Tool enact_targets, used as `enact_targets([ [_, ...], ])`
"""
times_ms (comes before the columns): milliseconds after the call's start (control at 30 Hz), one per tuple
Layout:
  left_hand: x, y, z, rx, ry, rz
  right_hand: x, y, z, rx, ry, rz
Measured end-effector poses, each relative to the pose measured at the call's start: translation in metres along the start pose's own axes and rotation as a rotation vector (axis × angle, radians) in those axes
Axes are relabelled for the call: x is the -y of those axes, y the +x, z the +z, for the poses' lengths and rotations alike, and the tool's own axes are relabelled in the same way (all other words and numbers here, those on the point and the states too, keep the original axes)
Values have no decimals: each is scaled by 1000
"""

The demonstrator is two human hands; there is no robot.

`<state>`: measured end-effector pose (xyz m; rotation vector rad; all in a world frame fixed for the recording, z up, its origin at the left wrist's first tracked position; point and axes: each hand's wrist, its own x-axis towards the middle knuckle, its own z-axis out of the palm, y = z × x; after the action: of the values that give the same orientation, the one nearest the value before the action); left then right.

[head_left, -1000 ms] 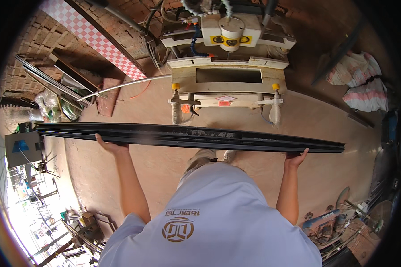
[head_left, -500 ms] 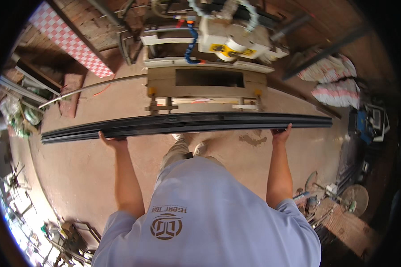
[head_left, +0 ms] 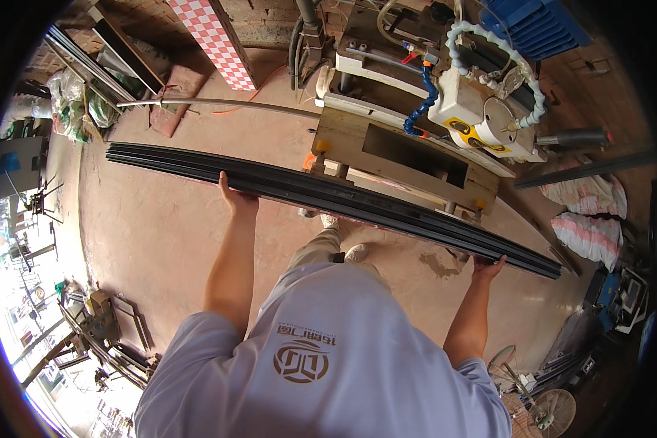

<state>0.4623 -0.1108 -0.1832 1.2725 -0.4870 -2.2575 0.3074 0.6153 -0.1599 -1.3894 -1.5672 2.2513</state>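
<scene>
A long, black, grooved profile (head_left: 343, 197) stretches across the view in front of me, tilted so its left end lies farther away than its right. It may be several lengths laid together; I cannot tell. My left hand (head_left: 239, 200) is closed around its near edge left of the middle, thumb up along the side, with the other fingers hidden underneath. Toward the right end, my right hand (head_left: 488, 269) grips the same near edge from below. The profile is held above the floor, just on my side of the machine's metal bed (head_left: 328, 131).
A machine with a white head (head_left: 463, 106), blue hose (head_left: 420, 109) and blue motor (head_left: 536, 29) stands ahead. A metal rod (head_left: 226, 104) reaches left from it. White sacks (head_left: 588, 237) lie at right, a fan (head_left: 553, 412) at lower right, metal frames (head_left: 131, 321) at lower left.
My view has swung left, so the machine now appears farther right. The profile has turned from nearly level to slanting down toward the right. Both hands keep their hold.
</scene>
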Motion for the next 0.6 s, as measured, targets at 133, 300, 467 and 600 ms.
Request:
enact_targets([
  [133, 4, 13, -10, -10, -21, 36, -1, 3, -1, -14, 45, 14],
  [300, 11, 26, -21, -16, 109, 233, 3, 9, -5, 584, 285, 44],
  [467, 10, -8, -1, -234, 535, 92, -2, 5, 10, 441, 1, 0],
  [600, 18, -55, -13, -276, 891, 162, -79, -27, 91, 558, -536, -157],
])
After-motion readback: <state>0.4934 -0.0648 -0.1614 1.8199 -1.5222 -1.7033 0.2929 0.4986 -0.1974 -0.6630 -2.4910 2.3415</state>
